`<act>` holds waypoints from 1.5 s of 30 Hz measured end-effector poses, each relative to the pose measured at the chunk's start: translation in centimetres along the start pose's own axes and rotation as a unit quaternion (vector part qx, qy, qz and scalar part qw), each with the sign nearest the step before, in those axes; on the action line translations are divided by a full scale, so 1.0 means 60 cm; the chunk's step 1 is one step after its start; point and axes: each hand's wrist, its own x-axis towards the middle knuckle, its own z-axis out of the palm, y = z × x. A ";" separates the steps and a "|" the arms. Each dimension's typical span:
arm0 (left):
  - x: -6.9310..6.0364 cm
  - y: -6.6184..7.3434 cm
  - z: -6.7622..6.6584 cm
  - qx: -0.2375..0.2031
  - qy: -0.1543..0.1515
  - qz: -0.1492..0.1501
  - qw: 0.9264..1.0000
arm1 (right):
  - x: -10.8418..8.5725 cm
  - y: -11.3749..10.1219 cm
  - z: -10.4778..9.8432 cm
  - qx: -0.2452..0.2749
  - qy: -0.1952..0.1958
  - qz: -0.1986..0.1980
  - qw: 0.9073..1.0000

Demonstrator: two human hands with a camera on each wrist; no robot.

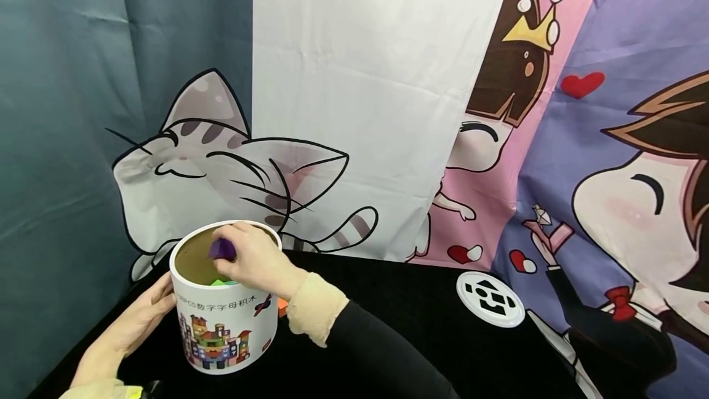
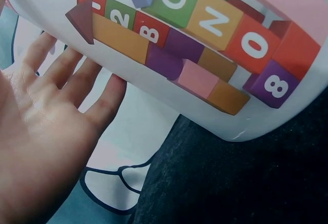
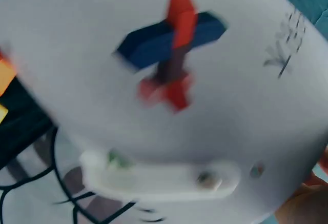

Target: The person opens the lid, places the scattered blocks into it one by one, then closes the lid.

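Note:
A white printed bucket (image 1: 227,325) stands at the left of the black surface, with pictures of toy blocks on its side. My left hand (image 1: 127,325) rests against its left side; in the left wrist view the hand (image 2: 56,116) has its fingers loosely extended along the wall. At the bucket's mouth my right hand (image 1: 257,257) pinches a purple block (image 1: 223,249). A green block (image 1: 221,282) shows inside, and the other contents are hidden by the wall. The right wrist view is blurred and filled mostly by the bucket's side (image 3: 246,116).
A round white lid (image 1: 490,299) with shaped holes lies on the black surface (image 1: 388,313) to the right. Something orange (image 1: 283,306) peeks out behind the bucket, partly hidden by the right wrist. A printed curtain (image 1: 360,79) hangs behind.

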 end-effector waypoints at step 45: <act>0.003 -0.010 0.004 -0.040 -0.007 0.031 0.999 | 0.038 -0.022 0.035 -0.016 -0.206 0.241 0.948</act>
